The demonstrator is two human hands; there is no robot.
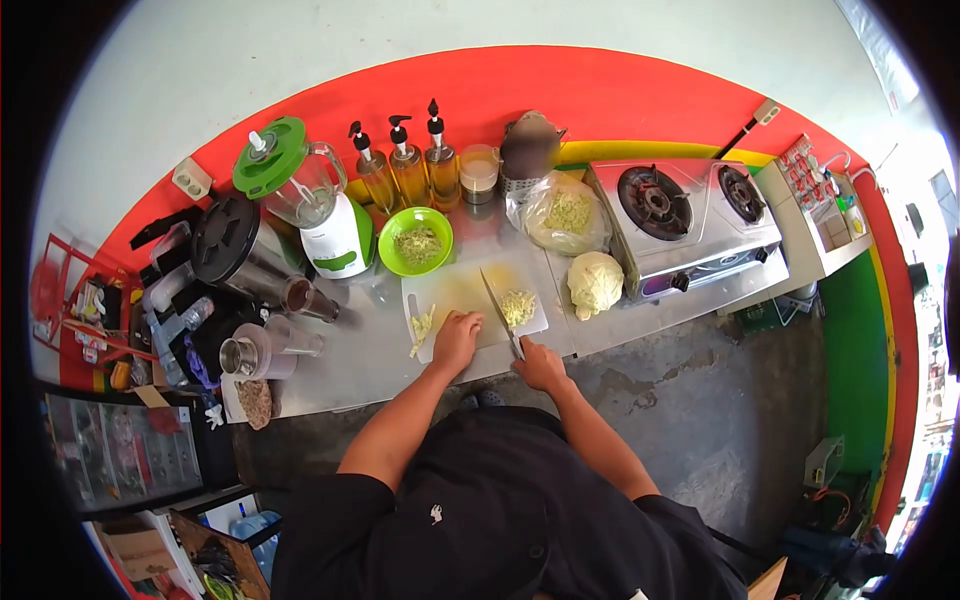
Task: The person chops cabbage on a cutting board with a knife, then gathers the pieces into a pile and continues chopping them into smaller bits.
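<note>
My right hand (540, 366) is closed around the handle of a kitchen knife (492, 294), whose blade points away from me over the white cutting board (465, 280). Right beside the blade lies a small pile of chopped cabbage (519, 308). My left hand (459, 337) rests on the near part of the board, fingers curled down and together; whatever is under them is hidden. Pale cabbage strips (421, 328) lie at the board's left edge. A whole cabbage (596, 284) sits on the counter to the right.
Behind the board stand a green bowl (416, 242) of shredded vegetables, several pump bottles (409, 170) and a plastic bag (568, 214) of shredded cabbage. A blender (334, 232) and steel container (240, 245) are left; a gas stove (690, 225) is right. The counter (370, 350) ends near my body.
</note>
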